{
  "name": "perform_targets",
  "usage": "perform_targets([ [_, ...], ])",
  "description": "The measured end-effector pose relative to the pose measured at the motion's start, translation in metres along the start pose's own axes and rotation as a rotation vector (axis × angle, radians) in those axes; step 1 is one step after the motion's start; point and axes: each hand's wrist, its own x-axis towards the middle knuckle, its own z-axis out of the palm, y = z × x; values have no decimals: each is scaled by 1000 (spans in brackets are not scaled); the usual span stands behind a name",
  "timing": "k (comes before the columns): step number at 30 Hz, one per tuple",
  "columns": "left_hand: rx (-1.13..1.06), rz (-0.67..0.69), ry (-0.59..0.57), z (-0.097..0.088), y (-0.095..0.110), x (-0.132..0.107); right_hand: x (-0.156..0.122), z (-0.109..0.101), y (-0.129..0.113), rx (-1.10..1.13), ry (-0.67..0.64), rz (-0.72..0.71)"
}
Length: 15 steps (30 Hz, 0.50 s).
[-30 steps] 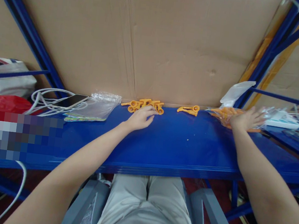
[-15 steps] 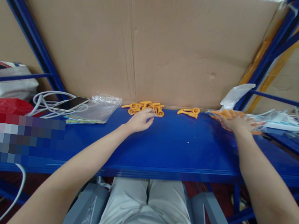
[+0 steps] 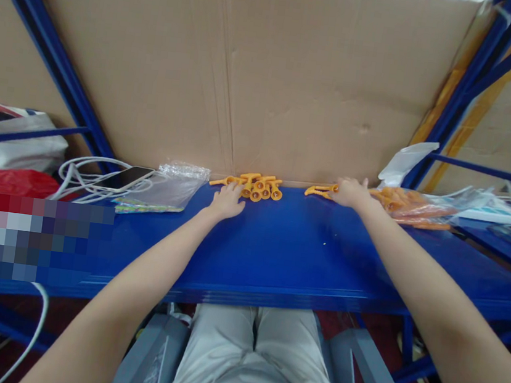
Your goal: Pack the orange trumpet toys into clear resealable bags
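Observation:
A pile of small yellow-orange plastic pieces with cup-shaped ends (image 3: 260, 187) lies at the back of the blue shelf (image 3: 267, 249). My left hand (image 3: 227, 202) rests at the left end of this pile, fingers apart and partly over the pieces. Further right, my right hand (image 3: 351, 193) reaches a small group of similar yellow-orange pieces (image 3: 319, 191), its fingertips against the nearest cup. Its fingers look spread; their undersides are hidden. Beside it to the right lies a clear plastic bag with orange pieces (image 3: 405, 205).
At left are a phone (image 3: 129, 178), coiled white cable (image 3: 72, 169), clear plastic bags (image 3: 176, 188) and a red bag (image 3: 9, 186). A white power strip (image 3: 490, 211) lies far right. Cardboard (image 3: 296, 85) walls the back, between blue uprights (image 3: 61, 62).
My right hand has moved left, off the bag of orange pieces, to the small group. My left hand has shifted slightly left along the pile, uncovering several cups.

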Motion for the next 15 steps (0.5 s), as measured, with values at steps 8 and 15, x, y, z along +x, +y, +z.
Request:
perform_targets([
  [8,59,-235,-429,-21,16,-3,3,33,-2,69,-12,140],
  [15,92,-341,-218,-32,22,10,15,52,27,221,89,6],
])
